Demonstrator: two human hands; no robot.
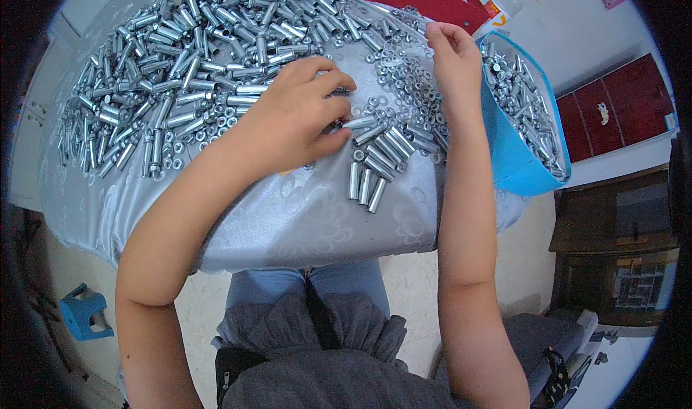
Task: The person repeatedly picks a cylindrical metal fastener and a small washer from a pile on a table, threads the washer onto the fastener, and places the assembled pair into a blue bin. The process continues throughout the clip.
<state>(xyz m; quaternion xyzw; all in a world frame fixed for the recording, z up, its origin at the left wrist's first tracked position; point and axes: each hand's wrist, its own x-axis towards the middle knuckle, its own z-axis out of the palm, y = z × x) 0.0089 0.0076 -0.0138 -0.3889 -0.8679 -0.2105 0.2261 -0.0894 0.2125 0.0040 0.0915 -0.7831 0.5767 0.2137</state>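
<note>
Silvery patterned cloth covers the surface (303,221), with a heap of shiny metal sleeves (194,55) far left. The left hand (295,117) pinches one smooth metal sleeve (358,122) beside a small row of sleeves (378,164) and scattered nuts (411,84). The right hand (454,55), fingers curled, grasps nothing visible beside a blue bin (515,160).

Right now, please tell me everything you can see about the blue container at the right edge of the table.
The blue container is an open bin with thin, smooth walls that look like plastic. It sits tilted against the table's right edge, its opening facing up. Inside lies a heap of shiny metal sleeves. The right hand's wrist passes close to its rim; whether they touch is unclear.
</note>
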